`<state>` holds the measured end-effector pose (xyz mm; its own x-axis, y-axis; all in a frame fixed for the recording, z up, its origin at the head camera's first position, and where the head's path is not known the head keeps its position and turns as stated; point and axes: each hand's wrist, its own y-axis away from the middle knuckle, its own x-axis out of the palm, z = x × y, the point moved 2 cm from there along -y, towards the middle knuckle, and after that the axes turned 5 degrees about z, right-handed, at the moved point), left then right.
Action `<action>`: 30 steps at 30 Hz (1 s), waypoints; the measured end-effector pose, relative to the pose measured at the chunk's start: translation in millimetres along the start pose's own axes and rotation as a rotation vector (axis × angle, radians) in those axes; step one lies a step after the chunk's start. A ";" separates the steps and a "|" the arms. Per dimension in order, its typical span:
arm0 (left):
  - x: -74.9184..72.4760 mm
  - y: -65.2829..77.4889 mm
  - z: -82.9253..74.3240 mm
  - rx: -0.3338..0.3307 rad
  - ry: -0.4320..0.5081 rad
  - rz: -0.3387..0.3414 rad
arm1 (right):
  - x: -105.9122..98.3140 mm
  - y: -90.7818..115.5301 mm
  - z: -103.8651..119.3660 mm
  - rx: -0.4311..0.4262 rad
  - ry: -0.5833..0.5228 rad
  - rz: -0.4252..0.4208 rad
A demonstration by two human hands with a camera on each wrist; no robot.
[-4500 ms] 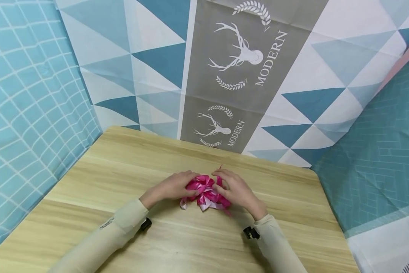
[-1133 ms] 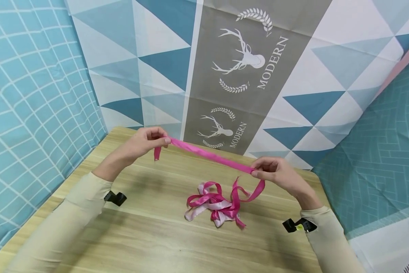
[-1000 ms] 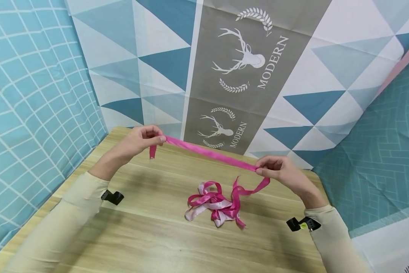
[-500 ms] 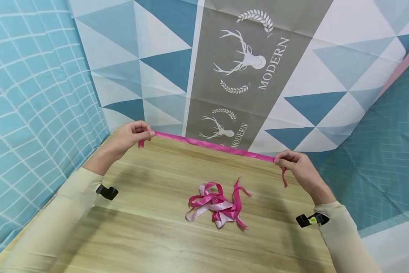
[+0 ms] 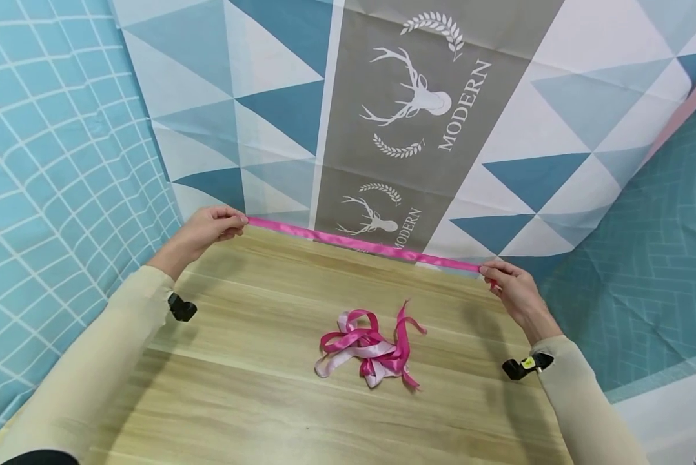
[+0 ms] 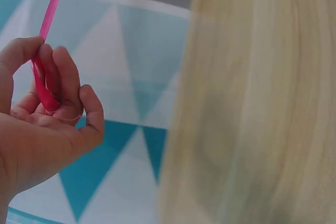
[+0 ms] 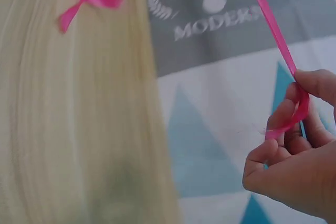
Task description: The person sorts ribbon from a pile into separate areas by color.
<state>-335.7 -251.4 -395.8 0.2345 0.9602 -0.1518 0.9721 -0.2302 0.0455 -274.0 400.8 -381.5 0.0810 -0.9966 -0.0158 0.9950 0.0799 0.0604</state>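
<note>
A bright pink satin ribbon [image 5: 354,243] is stretched taut between my two hands, above the far edge of the table. My left hand [image 5: 204,234] pinches one end between thumb and index finger; in the left wrist view its short tail [image 6: 46,95] lies against the curled fingers. The other end is pinched by my right hand [image 5: 515,290], and a short frayed tail [image 7: 286,127] curls over its fingers in the right wrist view. Below, a loose heap of dark pink and pale pink ribbons [image 5: 362,349] lies tangled on the table.
The wood-grain table [image 5: 255,387] reaches back to a patterned cloth wall [image 5: 278,129] with stag prints. A light-blue grid cloth [image 5: 51,161] hangs on the left, a teal cloth [image 5: 662,258] on the right. A black wrist camera [image 5: 181,307] sits at my left cuff.
Earlier both hands were over the ribbon heap. One pink ribbon has come out of it, and my hands have moved apart, sliding toward its ends. The heap stays in place.
</note>
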 end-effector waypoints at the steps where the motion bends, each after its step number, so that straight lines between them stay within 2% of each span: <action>1: -1.2 -3.0 2.5 -0.016 0.014 0.002 | -3.8 -3.2 -4.2 0.006 -0.029 -0.008; 4: -3.5 -12.9 14.9 -0.061 0.051 0.010 | -15.4 -11.3 -18.1 0.004 -0.113 -0.010; 7: -5.2 -26.2 33.0 -0.090 0.010 0.011 | -21.7 -15.3 -28.5 -0.002 -0.168 -0.012; 10: -5.6 -42.2 52.1 -0.090 -0.077 -0.001 | -22.4 -17.8 -35.7 0.010 -0.146 -0.051; 12: -3.5 -50.3 57.6 -0.094 -0.132 -0.004 | -22.0 -21.2 -40.7 0.016 -0.093 -0.101; 15: 2.1 -60.3 63.6 -0.105 -0.165 -0.022 | -24.3 -30.5 -53.3 0.029 -0.004 -0.183; 22: 13.0 -68.5 69.6 -0.133 -0.194 -0.099 | -25.1 -51.0 -79.7 0.074 0.106 -0.343; 25: 15.9 -71.9 70.0 -0.128 -0.230 -0.136 | -24.7 -56.2 -86.6 0.111 0.146 -0.384; 30: 16.2 -78.4 73.3 -0.158 -0.256 -0.180 | -26.4 -62.0 -94.4 0.153 0.194 -0.430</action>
<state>-407.5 -229.3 -474.2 0.0735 0.9077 -0.4131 0.9893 -0.0142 0.1450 -332.2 424.0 -479.1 -0.3113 -0.9151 -0.2563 0.9216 -0.3565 0.1535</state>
